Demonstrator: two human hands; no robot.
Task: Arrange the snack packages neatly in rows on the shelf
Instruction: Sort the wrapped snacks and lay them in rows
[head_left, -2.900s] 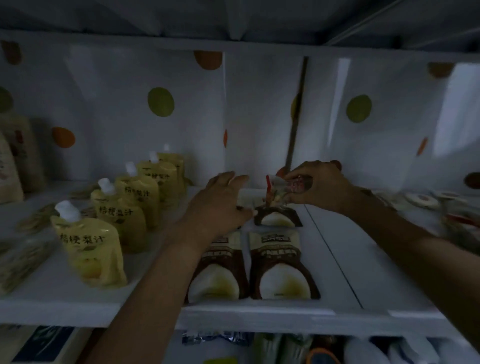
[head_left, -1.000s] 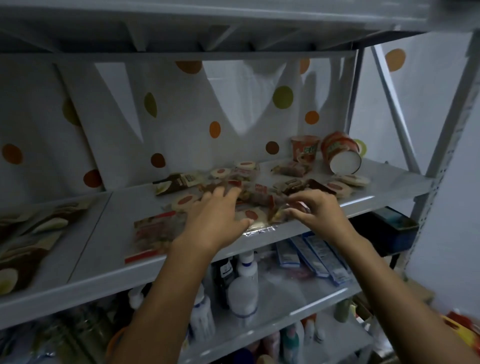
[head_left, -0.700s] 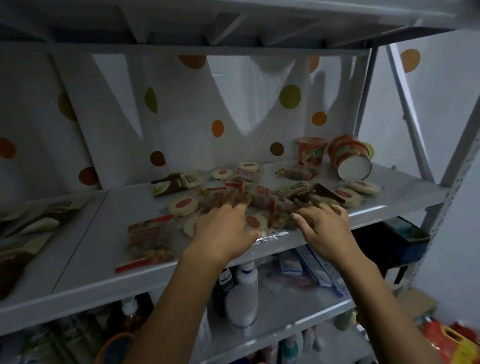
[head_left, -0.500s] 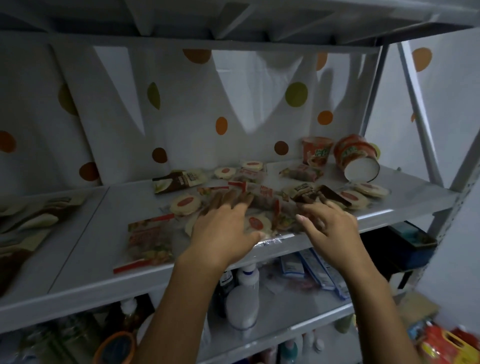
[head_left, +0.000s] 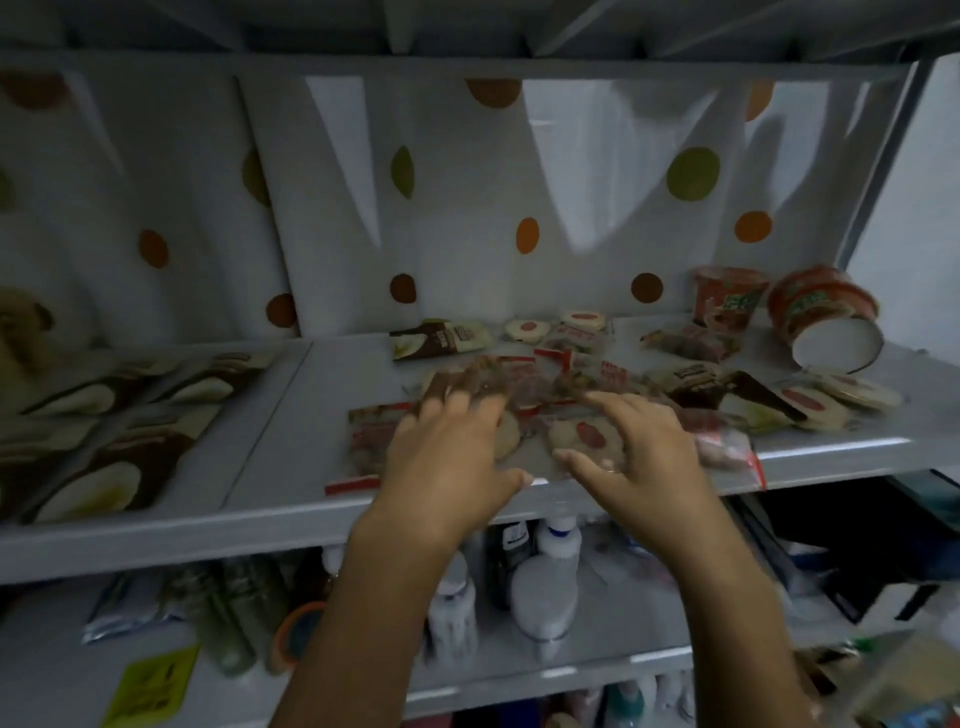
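Observation:
A loose heap of snack packages (head_left: 561, 379) lies on the white shelf (head_left: 291, 426): clear red-edged packets, round white cakes with red centres and brown pouches. My left hand (head_left: 447, 457) lies flat, fingers spread, over a red-edged packet (head_left: 371, 441) at the shelf's front. My right hand (head_left: 639, 457) hovers with spread fingers over a round cake packet (head_left: 589, 436). Neither hand grips anything. At the left, brown pouches (head_left: 109, 415) lie in rows.
Two red instant-noodle cups (head_left: 779, 306) sit at the back right, one tipped on its side. A dotted white sheet lines the back. Below, a lower shelf holds bottles (head_left: 545, 582) and packets. A slanted metal upright (head_left: 878, 166) bounds the right side.
The view swung from the arranged pouches on the left to the heap on the right. My right hand let go of a small packet; both hands now spread over the heap's front.

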